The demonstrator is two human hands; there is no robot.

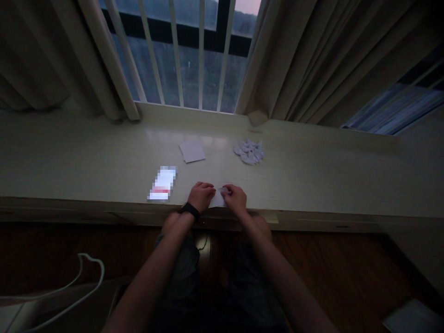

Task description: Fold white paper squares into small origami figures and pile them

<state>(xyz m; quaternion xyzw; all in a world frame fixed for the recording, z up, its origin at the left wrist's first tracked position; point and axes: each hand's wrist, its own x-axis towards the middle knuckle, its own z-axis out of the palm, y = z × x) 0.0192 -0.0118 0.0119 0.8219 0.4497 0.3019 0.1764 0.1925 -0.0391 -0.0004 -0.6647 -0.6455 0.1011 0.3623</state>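
Near the front edge of the pale counter (312, 175), a small white paper (217, 199) lies between my two hands. My left hand (202, 196), with a dark band at the wrist, has its fingers closed on the paper's left side. The fingers of my right hand (235, 199) pinch its right side. Farther back is a stack of square white sheets (193, 151). To the right of the stack sits a pile of folded or crumpled white paper pieces (249, 152); their exact shape is too small to tell.
A lit, pixelated phone-like object (163, 183) lies left of my hands. Behind the counter are a barred window (187, 69) and long curtains (294, 60). A white cable (100, 270) loops at the lower left.
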